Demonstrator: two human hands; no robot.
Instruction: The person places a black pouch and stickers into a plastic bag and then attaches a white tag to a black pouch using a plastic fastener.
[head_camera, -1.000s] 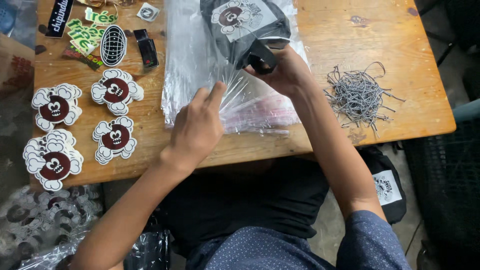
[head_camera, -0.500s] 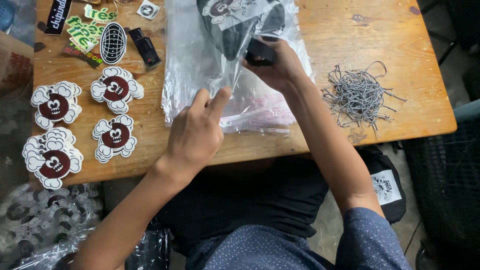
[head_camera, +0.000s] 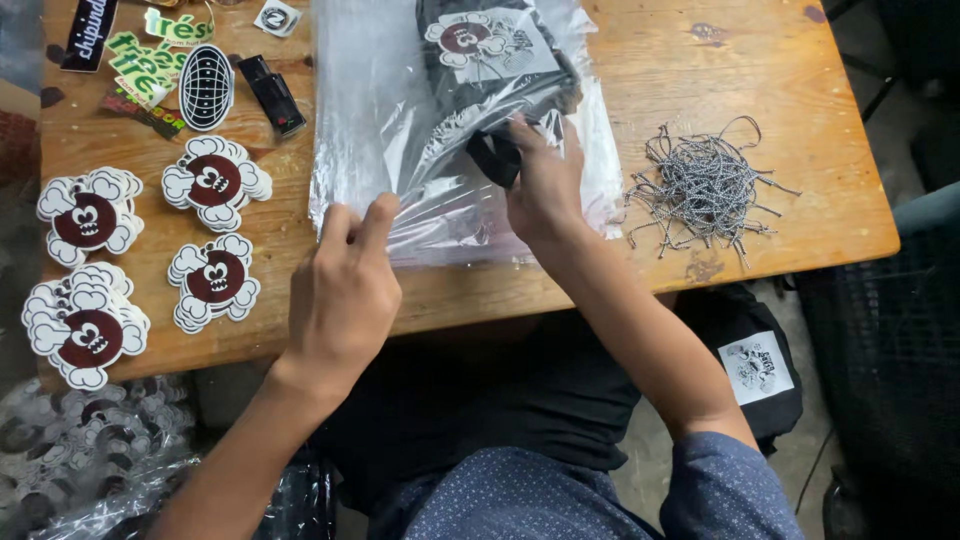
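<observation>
A clear plastic bag lies on the wooden table, on top of more clear bags. Inside it is a folded black garment with a white-and-maroon cartoon print. My left hand pinches the bag's near left edge between thumb and fingers. My right hand reaches into the bag's opening and grips the black garment's near edge, fingers partly hidden by the plastic.
Stacks of maroon-and-white cartoon die-cut stickers sit on the table's left, with other stickers and a small black object behind them. A tangle of grey cords lies at the right. A black bag rests on the floor.
My right hand has pushed the black garment farther into the clear bag, away from me. My left hand has slid down to the bag's near edge and holds it.
</observation>
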